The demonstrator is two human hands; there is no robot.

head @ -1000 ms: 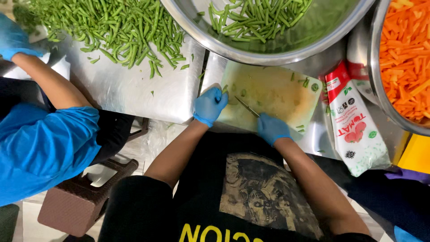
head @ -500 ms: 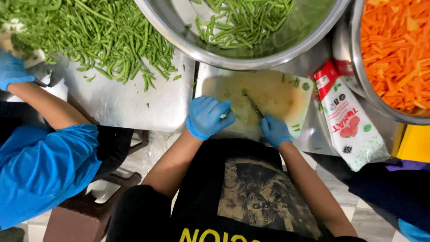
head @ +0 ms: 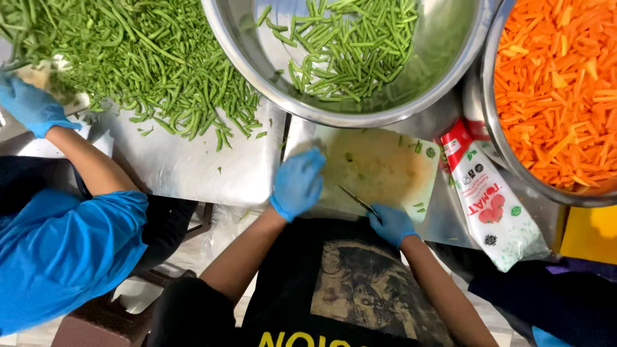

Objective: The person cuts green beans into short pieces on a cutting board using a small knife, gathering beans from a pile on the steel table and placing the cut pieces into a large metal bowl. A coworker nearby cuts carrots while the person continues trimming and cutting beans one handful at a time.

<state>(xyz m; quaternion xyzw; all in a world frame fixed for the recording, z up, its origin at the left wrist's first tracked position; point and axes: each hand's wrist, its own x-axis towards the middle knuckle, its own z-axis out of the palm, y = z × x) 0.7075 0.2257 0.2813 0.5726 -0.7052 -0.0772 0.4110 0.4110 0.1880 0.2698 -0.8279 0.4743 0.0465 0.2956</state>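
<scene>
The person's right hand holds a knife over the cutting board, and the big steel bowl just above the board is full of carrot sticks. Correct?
Not quite. In the head view the steel bowl above the cutting board holds cut green beans; the right hand does hold the knife.

Bright even light, slight blur

Your thin-bladed knife (head: 355, 199) lies angled across the near edge of a pale, stained cutting board (head: 379, 168) dotted with green bean scraps.
</scene>
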